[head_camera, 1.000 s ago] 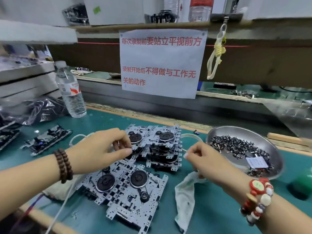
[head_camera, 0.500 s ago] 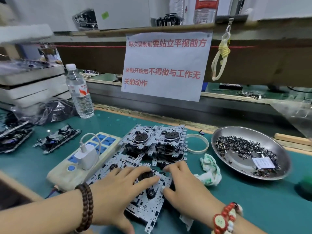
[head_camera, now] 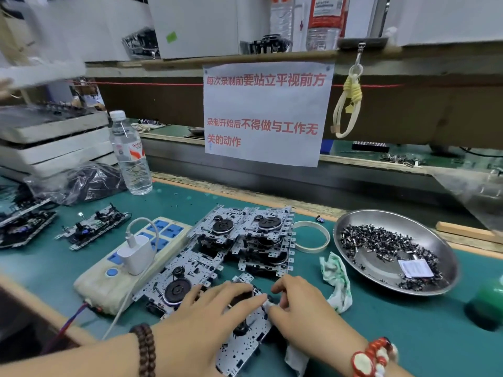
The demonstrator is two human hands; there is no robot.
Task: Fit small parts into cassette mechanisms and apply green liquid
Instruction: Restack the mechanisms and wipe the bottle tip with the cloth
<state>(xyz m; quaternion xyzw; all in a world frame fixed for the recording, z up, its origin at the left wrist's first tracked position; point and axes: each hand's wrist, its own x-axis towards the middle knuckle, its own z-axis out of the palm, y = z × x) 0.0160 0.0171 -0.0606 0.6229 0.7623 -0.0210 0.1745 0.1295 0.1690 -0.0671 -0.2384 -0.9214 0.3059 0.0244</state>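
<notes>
The right hand (head_camera: 302, 308) had its grip pinched narrow on a small pale bit, too small to name, at the nearest cassette mechanism (head_camera: 239, 336), while the left hand (head_camera: 215, 306) lay on that plate with fingers fairly straight, pressing it to the counter (head_camera: 408, 336). By my reading, a small part was being seated here, so this unit was unfinished. At 12 o'clock from the hands sat a stack of mechanisms (head_camera: 253, 235), and another mechanism (head_camera: 179, 281) lay at 10 o'clock; whether these were already fitted could not be told. At 2 o'clock a steel dish (head_camera: 446, 268) held plenty of small dark parts (head_camera: 381, 240), suggesting much fitting remained. A blurred green object (head_camera: 490, 295) at 3 o'clock may have been the green liquid's container; no green showed on any mechanism, so that step looked undone. A crumpled rag (head_camera: 337, 278) lay just beside the right hand.
</notes>
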